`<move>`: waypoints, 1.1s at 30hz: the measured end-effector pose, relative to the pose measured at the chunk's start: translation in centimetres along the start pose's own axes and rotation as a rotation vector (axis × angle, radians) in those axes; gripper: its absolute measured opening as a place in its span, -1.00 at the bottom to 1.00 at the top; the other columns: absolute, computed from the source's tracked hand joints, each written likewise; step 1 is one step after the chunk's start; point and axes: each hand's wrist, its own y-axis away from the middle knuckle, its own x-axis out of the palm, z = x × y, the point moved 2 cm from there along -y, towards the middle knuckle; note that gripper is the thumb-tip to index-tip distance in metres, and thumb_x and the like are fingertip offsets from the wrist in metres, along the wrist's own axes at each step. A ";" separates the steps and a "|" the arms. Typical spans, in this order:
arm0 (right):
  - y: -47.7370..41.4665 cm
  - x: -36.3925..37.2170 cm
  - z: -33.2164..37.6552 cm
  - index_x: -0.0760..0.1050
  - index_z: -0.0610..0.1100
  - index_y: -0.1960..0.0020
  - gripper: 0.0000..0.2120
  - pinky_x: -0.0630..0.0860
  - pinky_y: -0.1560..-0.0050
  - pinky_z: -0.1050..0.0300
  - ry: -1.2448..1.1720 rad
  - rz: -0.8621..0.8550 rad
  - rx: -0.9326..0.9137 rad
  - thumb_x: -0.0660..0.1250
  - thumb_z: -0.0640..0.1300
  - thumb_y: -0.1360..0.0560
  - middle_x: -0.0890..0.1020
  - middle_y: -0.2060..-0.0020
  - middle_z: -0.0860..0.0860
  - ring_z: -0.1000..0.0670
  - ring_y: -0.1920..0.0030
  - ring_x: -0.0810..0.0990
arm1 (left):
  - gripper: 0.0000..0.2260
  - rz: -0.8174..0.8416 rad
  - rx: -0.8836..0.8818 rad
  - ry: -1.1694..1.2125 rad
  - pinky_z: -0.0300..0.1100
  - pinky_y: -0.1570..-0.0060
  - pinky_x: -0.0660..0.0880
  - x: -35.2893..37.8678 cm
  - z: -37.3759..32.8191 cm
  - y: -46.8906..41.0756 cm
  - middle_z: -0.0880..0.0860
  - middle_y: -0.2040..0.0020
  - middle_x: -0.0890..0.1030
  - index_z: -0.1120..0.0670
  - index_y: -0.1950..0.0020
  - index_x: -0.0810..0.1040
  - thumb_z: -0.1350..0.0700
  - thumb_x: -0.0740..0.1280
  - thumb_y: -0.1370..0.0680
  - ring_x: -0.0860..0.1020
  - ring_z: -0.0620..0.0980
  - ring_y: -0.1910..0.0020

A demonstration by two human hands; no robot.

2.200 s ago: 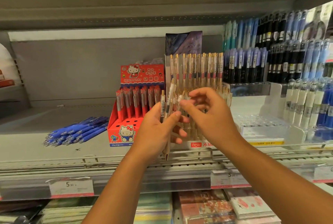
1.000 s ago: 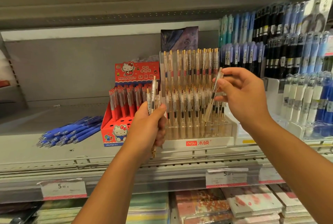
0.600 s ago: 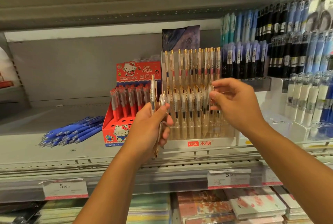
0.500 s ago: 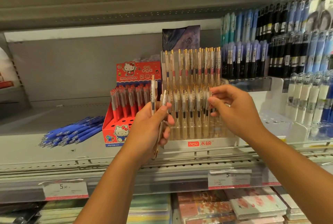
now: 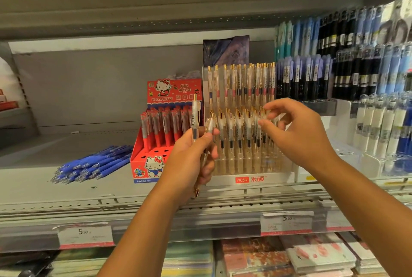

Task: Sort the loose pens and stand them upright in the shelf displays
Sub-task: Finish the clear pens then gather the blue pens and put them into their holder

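The left grip (image 5: 189,159) curls round a few clear pens (image 5: 195,118), held upright between the red box (image 5: 153,167) and the clear display (image 5: 249,179). The right grip (image 5: 298,136) is loosely spread and holds nothing, its fingertips (image 5: 264,124) at the display's front row. Blue pens (image 5: 93,163) lie loose on the shelf (image 5: 33,187).

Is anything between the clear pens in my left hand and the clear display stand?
Nothing separate does. The clear pens in the left hand sit at the left front edge of the display stand. Only the right hand hangs before its right side, and standing pens fill the visible rows.
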 end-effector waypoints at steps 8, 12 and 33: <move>0.9 3.1 4.3 0.60 -0.06 -0.12 -0.83 0.55 0.26 0.34 -0.235 0.191 0.091 0.38 -0.18 -0.54 0.65 0.11 0.13 0.16 0.17 0.61 | -0.80 0.072 0.016 0.025 -0.31 0.56 0.21 0.1 0.0 0.1 0.05 0.36 0.51 0.14 -0.10 0.57 0.10 0.18 -0.66 0.31 -0.07 0.58; 1.6 4.9 5.5 0.63 -0.13 -0.08 -0.87 0.65 0.14 0.09 -0.441 0.361 0.285 0.34 -0.19 -0.57 0.70 0.19 -0.05 -0.03 0.16 0.68 | -0.67 0.088 0.030 -0.103 -0.28 0.55 0.22 0.0 0.1 0.3 0.03 0.53 0.41 0.15 0.22 0.52 0.02 0.18 -0.65 0.30 -0.06 0.60; -0.4 0.2 2.2 0.48 -0.13 -0.16 -0.77 0.64 0.30 0.08 -0.687 -0.029 0.356 0.40 -0.19 -0.52 0.72 0.17 -0.07 -0.09 0.20 0.72 | -0.80 0.048 0.002 -0.101 -0.17 0.53 0.47 0.3 0.3 0.1 0.06 0.21 0.64 0.09 -0.15 0.57 0.05 0.21 -0.67 0.55 0.05 0.44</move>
